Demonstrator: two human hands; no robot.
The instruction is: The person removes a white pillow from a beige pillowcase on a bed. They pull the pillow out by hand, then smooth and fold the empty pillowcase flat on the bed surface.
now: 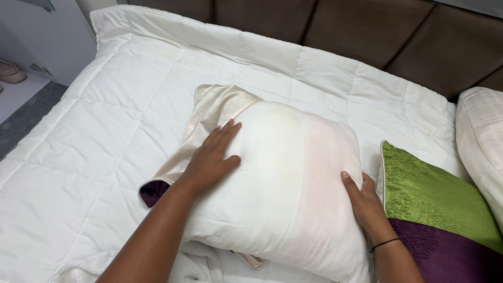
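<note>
Here my left hand [212, 160] lies flat and open on the white pillow [285, 194], the cream cover [209, 118] bunched toward eleven o'clock, while my right hand [364, 202] grips the pillow's three o'clock edge.

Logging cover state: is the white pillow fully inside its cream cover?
No, mostly out: the white pillow lies bare, with the cream cover bunched only around its far-left end.

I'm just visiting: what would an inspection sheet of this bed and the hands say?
Surface: white quilted duvet on a bed.
Job's things: white pillow, partly in a cream pillowcase with purple lining.
Clutter: green and purple cushion; cream pillow; white towel.
Grips: left hand flat on the pillow; right hand gripping its right edge.
Cables: nothing seen.
Surroundings: brown padded headboard; shoe on a floor at left.
</note>
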